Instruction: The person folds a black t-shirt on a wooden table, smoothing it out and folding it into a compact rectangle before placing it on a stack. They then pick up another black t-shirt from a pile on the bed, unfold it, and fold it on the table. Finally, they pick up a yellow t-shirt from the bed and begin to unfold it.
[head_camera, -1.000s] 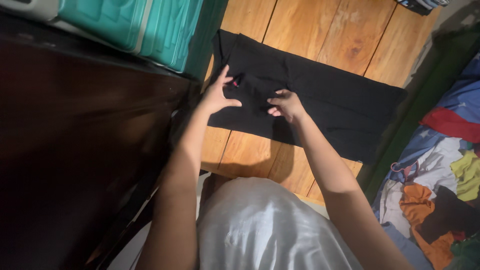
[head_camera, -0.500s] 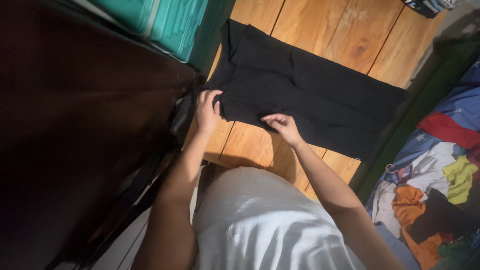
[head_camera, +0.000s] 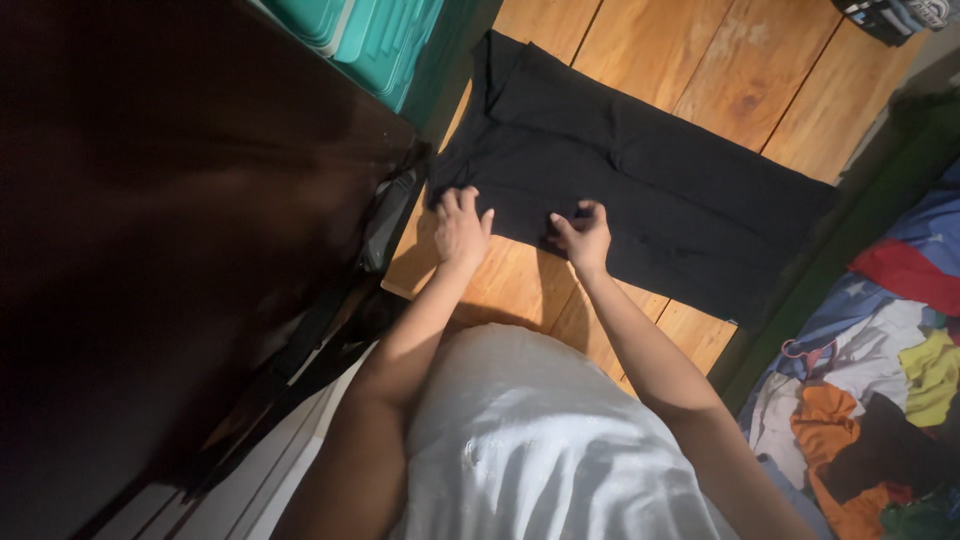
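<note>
A black garment (head_camera: 640, 180), folded long like trousers, lies flat on the wooden floor (head_camera: 700, 60). My left hand (head_camera: 462, 225) rests on its near left edge, fingers lying on top of the cloth and slightly apart. My right hand (head_camera: 580, 235) is a short way to the right on the same near edge, with its fingers curled and pinching the fabric. Both forearms reach out over my white shirt (head_camera: 540, 450).
A teal hard case (head_camera: 370, 30) stands at the upper left beside a dark piece of furniture (head_camera: 170, 230). A dark strap (head_camera: 385, 225) hangs by the garment's left end. A pile of coloured clothes (head_camera: 880, 380) lies to the right behind a dark green edge.
Both hands have drawn back from the middle of the garment to its near edge and come closer together. The view has shifted, so the garment now lies higher in the picture.
</note>
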